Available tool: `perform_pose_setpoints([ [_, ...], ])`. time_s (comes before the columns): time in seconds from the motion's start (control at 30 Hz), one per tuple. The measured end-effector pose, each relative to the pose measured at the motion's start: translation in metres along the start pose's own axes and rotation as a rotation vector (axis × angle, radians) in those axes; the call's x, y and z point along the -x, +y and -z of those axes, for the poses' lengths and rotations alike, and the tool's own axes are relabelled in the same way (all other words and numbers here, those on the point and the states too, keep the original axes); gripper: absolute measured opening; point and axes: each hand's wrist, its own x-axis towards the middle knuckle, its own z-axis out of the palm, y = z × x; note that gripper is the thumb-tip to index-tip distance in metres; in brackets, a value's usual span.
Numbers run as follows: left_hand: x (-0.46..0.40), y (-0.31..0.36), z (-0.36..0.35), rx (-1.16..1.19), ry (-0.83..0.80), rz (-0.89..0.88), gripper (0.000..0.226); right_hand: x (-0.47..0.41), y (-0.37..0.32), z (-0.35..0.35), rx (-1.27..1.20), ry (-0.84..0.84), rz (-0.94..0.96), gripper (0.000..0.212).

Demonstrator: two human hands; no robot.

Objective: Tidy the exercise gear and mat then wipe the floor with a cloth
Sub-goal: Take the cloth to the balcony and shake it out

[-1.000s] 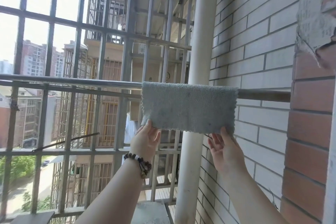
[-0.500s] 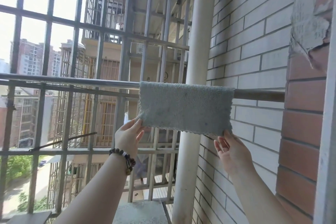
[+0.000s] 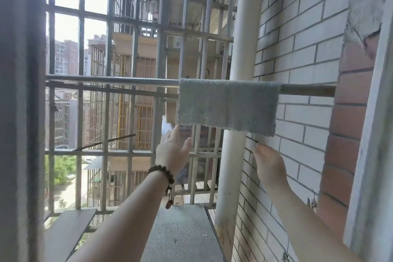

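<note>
Both hands have dropped away from the cloth (image 3: 227, 106), which now hangs alone over the rail (image 3: 110, 80), folded across it. The left hand (image 3: 172, 153) sits at the cloth's 7 o'clock, the right hand (image 3: 269, 160) at 5, fingers loose, holding nothing. Hanging looks done; the person appears to be pulling back indoors.
</note>
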Motion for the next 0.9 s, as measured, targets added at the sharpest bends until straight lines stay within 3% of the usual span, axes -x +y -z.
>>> perform_pose_setpoints([
  [0.17,0.053,-0.005,-0.001,-0.287,-0.057,-0.048,0.068,0.04,0.017,0.003,0.229,-0.145,0.121,0.02],
  [0.27,0.09,-0.007,-0.004,-0.326,-0.103,-0.036,0.067,0.065,0.032,0.003,0.327,-0.186,0.107,0.03],
  [0.9,0.294,-0.044,0.016,-0.471,-0.402,0.063,0.072,0.26,0.098,0.024,0.635,-0.41,0.019,0.035],
])
